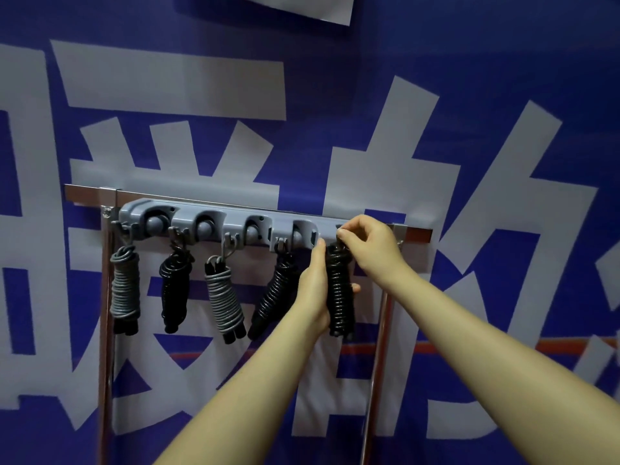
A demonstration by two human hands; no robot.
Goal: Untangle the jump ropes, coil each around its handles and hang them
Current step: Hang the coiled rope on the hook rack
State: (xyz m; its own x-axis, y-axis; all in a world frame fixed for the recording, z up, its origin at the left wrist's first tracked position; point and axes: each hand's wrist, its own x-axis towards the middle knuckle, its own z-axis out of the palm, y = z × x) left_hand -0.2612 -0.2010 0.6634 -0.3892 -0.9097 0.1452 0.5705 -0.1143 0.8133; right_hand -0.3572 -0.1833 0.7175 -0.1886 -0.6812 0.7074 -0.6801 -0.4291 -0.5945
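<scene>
Black coiled rope's (339, 293) top loop behind right hand (367, 245), hook unseen.

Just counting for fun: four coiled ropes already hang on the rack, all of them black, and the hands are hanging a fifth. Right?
Not quite. The head view shows two hanging ropes are grey and two black. The left hand and right hand are indeed hanging a fifth on the rack.

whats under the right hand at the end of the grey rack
The top loop of the black rope bundle, pinched by the right hand. The hook on the grey rack there is covered. The left hand grips the bundle.
</scene>
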